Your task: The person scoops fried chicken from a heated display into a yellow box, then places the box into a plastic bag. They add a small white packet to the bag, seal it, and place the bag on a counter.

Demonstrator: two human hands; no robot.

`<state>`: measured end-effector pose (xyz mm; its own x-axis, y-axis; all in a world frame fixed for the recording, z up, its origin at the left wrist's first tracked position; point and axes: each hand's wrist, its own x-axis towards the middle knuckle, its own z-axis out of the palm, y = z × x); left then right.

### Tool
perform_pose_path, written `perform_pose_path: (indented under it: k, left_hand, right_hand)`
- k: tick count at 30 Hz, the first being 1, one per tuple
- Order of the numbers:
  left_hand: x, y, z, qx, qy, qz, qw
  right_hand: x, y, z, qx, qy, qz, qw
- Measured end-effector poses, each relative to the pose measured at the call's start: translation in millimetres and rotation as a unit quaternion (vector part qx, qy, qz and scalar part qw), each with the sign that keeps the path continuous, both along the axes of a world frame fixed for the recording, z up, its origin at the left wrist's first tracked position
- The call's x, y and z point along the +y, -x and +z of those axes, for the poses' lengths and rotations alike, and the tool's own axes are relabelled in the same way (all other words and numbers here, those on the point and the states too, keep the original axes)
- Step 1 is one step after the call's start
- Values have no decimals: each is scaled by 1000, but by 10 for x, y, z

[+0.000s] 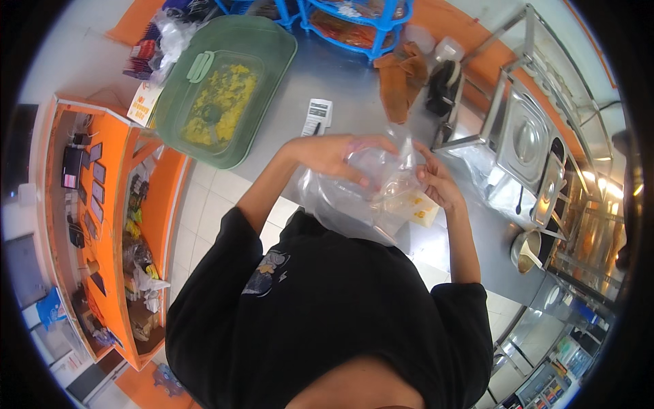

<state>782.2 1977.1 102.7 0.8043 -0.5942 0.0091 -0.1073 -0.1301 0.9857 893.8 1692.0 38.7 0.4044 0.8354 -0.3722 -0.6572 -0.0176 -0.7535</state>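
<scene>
In front of my body is a clear plastic bag (334,202), held between both hands over the steel counter. My left hand (342,158) lies across the bag's left side, its fingers bent over the film. At the bag's upper right, my right hand (437,179) pinches the film with thumb and fingers. A pale yellow printed packet or box (423,208) shows at the bag's lower right; whether it is inside or behind the film I cannot tell. Something round and clear shows under my left fingers, its form blurred by the plastic.
A green lidded container (278,66) with yellow food stands at the left. Paper slips (319,110) with a pen lie on the steel counter (352,87). A brown cloth (401,87), blue rack (378,36), steel pan lids (523,133) and a bowl (526,250) are farther off.
</scene>
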Motion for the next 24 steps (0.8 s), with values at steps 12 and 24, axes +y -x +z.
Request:
perform_pose_path:
  k: [12,24]
  left_hand:
    - [352,-580,-6,-198,-215,339,894]
    - [826,-357,-212,266,447,332,787]
  right_hand:
    - [734,14,324,-144,14,-242,959]
    - [976,208,230,-285,109,-305,902]
